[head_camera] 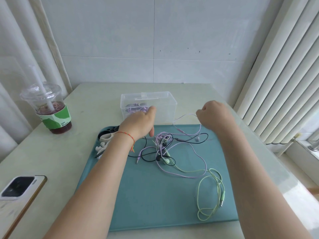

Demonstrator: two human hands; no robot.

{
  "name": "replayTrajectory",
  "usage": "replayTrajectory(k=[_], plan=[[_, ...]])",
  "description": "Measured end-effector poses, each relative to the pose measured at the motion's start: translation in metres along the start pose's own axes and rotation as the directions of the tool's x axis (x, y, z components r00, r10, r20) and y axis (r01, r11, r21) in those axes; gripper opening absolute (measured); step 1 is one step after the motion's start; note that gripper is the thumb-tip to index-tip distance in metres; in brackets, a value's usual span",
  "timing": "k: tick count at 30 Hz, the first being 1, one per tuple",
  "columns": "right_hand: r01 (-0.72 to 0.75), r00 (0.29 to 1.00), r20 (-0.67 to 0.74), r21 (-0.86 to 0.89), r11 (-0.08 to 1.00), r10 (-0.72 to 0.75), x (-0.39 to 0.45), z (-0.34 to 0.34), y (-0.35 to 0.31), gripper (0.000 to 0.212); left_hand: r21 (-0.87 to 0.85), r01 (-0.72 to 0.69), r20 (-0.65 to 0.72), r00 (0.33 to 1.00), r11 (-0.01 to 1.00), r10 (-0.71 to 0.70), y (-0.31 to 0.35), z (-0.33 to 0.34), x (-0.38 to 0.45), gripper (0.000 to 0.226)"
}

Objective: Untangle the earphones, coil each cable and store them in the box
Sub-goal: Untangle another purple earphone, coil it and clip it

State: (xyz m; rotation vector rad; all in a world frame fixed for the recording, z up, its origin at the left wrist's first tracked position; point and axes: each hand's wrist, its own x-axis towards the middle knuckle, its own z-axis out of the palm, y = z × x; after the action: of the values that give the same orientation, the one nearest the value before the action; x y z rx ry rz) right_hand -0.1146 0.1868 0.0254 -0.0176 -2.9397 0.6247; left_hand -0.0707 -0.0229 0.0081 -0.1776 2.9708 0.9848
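A knot of earphone cables lies on the teal mat: purple, black and light green strands. The green cable loops off toward the mat's front right, its plug beside it. My right hand is closed on a raised stretch of the purple cable above the mat's far right edge. My left hand reaches down at the tangle's left side, thumb out; its fingertips are hidden and I cannot tell whether they pinch a cable. The clear plastic box stands behind the mat with a purple coil inside.
An iced drink cup with a straw stands at the table's far left. A phone lies face down at the near left. White and black clips sit at the mat's left corner. Blinds hang along the right.
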Motion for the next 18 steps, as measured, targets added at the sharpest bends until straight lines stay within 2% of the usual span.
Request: replayTrajectory(k=[2,3,5,7,8,10,12,14,18], plan=[[0.005,0.996,0.088,-0.112,0.994,0.005,-0.001,0.003,0.002,0.012,-0.059,-0.025,0.101,0.994,0.998,0.031,0.004,0.001,-0.003,0.07],[0.044,0.994,0.107,-0.145,0.988,-0.028,-0.002,0.003,0.002,0.022,-0.126,-0.036,0.17,0.984,0.991,0.057,0.007,0.002,-0.005,0.064],[0.211,0.974,0.11,-0.109,0.971,-0.199,-0.004,0.002,-0.004,0.039,-0.307,-0.036,0.304,0.943,0.951,0.134,0.011,0.003,-0.009,0.054],[0.434,0.887,0.115,0.129,0.892,-0.448,-0.012,-0.002,-0.017,0.057,-0.423,-0.061,0.375,0.897,0.904,0.235,0.015,0.002,-0.014,0.051],[0.495,0.829,0.134,0.274,0.824,-0.542,-0.018,-0.005,-0.025,0.065,-0.452,-0.076,0.401,0.872,0.889,0.279,0.016,0.002,-0.016,0.05],[0.495,0.731,0.212,0.489,0.718,-0.649,-0.031,-0.009,-0.039,0.074,-0.487,-0.093,0.45,0.826,0.868,0.34,0.016,-0.001,-0.019,0.046],[0.464,0.665,0.287,0.564,0.683,-0.689,-0.039,-0.009,-0.045,0.072,-0.48,-0.097,0.468,0.812,0.872,0.348,0.015,-0.004,-0.021,0.04],[0.428,0.666,0.314,0.582,0.691,-0.677,-0.04,-0.006,-0.047,0.066,-0.461,-0.092,0.477,0.813,0.883,0.333,0.014,-0.005,-0.021,0.037],[0.479,0.739,0.233,0.478,0.737,-0.632,-0.03,-0.002,-0.039,0.037,-0.448,-0.107,0.446,0.834,0.888,0.326,0.015,-0.004,-0.021,0.035]])
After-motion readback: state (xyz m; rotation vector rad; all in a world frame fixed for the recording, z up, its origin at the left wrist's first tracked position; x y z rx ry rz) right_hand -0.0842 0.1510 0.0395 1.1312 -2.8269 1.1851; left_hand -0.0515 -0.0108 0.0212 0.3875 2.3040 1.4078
